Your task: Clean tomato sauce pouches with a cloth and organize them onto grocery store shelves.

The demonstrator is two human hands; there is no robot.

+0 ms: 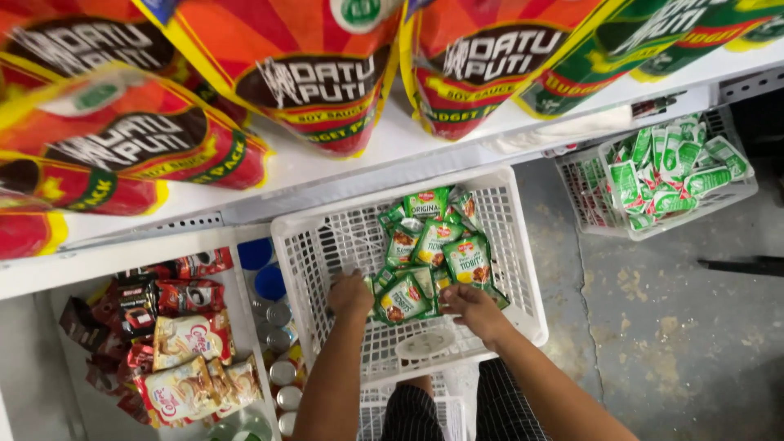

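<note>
Both hands in a white crate of green sachets

Left hand (351, 296) and right hand (471, 308) each close on green sachets (433, 253) inside the white crate (318, 245).

Red-orange sauce pouches (318, 73) line the white shelf (392, 151) — a second basket (653, 180) sits nearby

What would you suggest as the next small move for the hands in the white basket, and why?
Probably close both hands on the green pouches and gather them together. The left hand and right hand already rest at the near edge of the pile, one on each side, and the pouches lie loose and overlapping in the white basket, so a scoop from both sides looks easiest.
</note>
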